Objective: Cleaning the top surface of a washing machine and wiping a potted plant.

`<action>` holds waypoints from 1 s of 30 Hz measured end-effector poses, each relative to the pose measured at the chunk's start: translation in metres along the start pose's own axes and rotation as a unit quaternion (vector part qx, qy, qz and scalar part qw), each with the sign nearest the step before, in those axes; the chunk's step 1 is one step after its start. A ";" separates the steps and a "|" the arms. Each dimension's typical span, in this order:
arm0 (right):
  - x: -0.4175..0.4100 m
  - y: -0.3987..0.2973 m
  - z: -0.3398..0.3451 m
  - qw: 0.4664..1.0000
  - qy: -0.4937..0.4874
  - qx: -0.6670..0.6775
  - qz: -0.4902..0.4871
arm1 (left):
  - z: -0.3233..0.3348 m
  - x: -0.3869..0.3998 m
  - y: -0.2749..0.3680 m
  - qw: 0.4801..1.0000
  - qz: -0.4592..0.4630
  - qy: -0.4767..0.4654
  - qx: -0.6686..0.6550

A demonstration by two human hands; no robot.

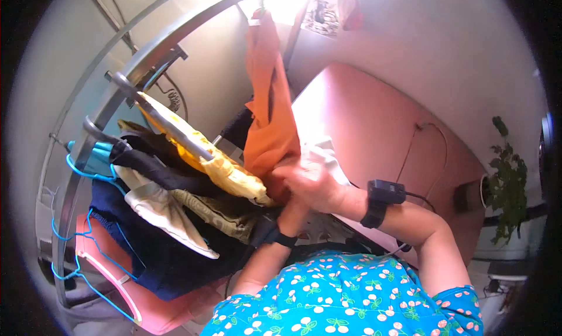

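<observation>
An orange garment hangs in a long narrow drape in front of me, its lower part bunched at my hands. My right hand, slightly blurred, has its fingers curled on that bunched cloth. Behind and below it is my left hand, whose fingers are mostly hidden by the right hand and the fabric. Just left of both hands, a yellow garment hangs from a grey hanger.
A curved metal rail carries several clothes on hangers, among them a navy garment, a cream one and a pink one. Blue wire hangers hang there too. A pink board and a leafy plant stand to the right.
</observation>
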State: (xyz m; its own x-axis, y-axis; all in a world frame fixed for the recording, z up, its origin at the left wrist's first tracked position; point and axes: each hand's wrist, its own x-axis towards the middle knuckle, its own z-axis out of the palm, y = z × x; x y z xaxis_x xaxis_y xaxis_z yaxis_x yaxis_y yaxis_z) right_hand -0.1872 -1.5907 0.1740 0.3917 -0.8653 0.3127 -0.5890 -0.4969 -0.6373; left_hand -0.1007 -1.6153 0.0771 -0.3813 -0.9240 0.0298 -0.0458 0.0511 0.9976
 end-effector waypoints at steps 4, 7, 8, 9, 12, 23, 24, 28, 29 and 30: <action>-0.023 0.014 -0.041 0.983 0.114 -0.143 -0.009 | -0.008 0.010 0.010 0.972 0.005 0.005 -0.236; -0.038 0.027 -0.040 0.991 0.019 -0.045 0.123 | -0.005 0.007 0.025 0.952 -0.043 -0.036 -0.300; -0.043 0.032 -0.034 0.993 0.068 -0.053 0.083 | -0.006 0.002 0.032 0.959 -0.070 -0.042 -0.270; -0.048 0.040 -0.032 0.994 0.068 -0.026 0.085 | -0.007 -0.002 0.039 0.980 -0.045 -0.061 -0.185; -0.059 0.072 -0.027 0.992 0.117 0.020 0.053 | -0.012 -0.021 0.060 0.997 -0.026 -0.069 0.010; -0.109 0.221 -0.141 0.870 0.297 -0.145 0.365 | -0.043 -0.055 0.050 0.947 0.070 0.266 0.163; -0.109 0.230 -0.151 0.853 0.307 -0.223 0.359 | -0.042 -0.059 0.045 0.935 0.074 0.273 0.213; -0.101 0.256 -0.158 0.791 0.319 -0.391 0.346 | -0.034 -0.067 0.027 0.923 0.086 0.307 0.214; -0.095 0.260 -0.156 0.789 0.310 -0.401 0.346 | -0.034 -0.068 0.023 0.921 0.083 0.326 0.198; -0.087 0.262 -0.150 0.809 0.309 -0.340 0.367 | -0.036 -0.068 0.020 0.920 0.084 0.341 0.173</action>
State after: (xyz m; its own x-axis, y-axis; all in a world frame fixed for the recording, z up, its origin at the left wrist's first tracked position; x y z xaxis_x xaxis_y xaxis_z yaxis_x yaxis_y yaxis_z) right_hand -0.4819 -1.6559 0.0857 -0.5443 -0.7066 0.4522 -0.8375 0.4268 -0.3413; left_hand -0.0422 -1.5649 0.0977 0.2534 -0.9090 0.3308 -0.3750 0.2230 0.8998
